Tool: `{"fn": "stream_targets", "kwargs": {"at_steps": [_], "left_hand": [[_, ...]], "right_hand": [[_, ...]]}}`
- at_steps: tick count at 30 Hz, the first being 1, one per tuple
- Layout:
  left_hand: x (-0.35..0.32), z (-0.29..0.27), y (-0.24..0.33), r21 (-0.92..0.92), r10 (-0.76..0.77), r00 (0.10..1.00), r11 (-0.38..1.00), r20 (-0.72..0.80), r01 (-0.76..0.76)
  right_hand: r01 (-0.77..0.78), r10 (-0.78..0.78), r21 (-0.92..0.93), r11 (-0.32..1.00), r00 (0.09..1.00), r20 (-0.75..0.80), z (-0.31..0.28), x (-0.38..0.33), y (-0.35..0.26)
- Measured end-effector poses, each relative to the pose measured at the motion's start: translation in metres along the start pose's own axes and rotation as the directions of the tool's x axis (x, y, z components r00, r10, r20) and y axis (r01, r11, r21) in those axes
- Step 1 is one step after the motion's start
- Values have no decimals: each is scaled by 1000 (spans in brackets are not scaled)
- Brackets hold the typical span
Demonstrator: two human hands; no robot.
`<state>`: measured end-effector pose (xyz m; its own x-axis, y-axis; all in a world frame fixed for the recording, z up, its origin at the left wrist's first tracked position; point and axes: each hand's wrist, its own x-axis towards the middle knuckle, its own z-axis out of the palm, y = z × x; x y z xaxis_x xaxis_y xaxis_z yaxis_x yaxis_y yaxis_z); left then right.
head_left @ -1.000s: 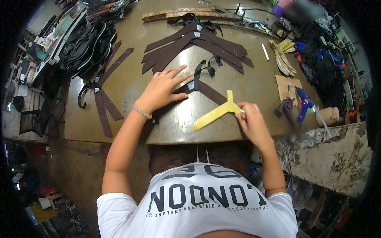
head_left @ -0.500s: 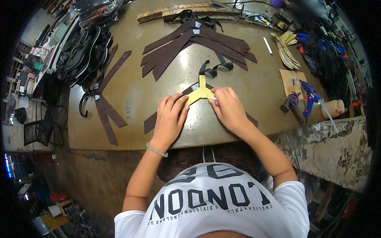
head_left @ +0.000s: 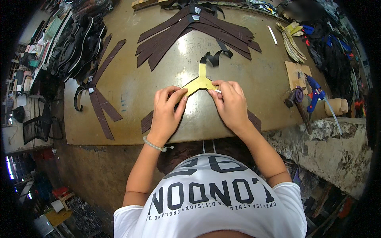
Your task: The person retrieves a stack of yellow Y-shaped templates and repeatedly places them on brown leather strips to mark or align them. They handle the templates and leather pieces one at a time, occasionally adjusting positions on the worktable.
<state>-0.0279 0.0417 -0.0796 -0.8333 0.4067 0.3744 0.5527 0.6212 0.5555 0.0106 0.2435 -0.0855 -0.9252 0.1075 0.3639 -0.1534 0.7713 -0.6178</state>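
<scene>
Yellow Y-shaped template [head_left: 199, 82] between left hand [head_left: 166, 113] and right hand [head_left: 231, 104], both pressing it

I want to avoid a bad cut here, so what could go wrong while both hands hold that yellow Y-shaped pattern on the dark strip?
1. The yellow pattern is pinned only by fingertips of the left hand and right hand; it may slip off the dark strip.
2. The loose black loop lies at the pattern's top arm and might snag.
3. The hands sit near the table edge, so the strip could slide off.
</scene>
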Motion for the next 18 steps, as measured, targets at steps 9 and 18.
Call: {"fn": "stream_targets", "kwargs": {"at_steps": [9, 18], "left_hand": [[7, -7, -9, 92, 119, 992, 988, 40, -123], [6, -6, -8, 238, 243, 965, 936, 100, -261]], "right_hand": [[115, -115, -4, 993, 993, -25, -8, -5, 10], [166, -173, 116, 979, 983, 57, -17, -12, 18]]}}
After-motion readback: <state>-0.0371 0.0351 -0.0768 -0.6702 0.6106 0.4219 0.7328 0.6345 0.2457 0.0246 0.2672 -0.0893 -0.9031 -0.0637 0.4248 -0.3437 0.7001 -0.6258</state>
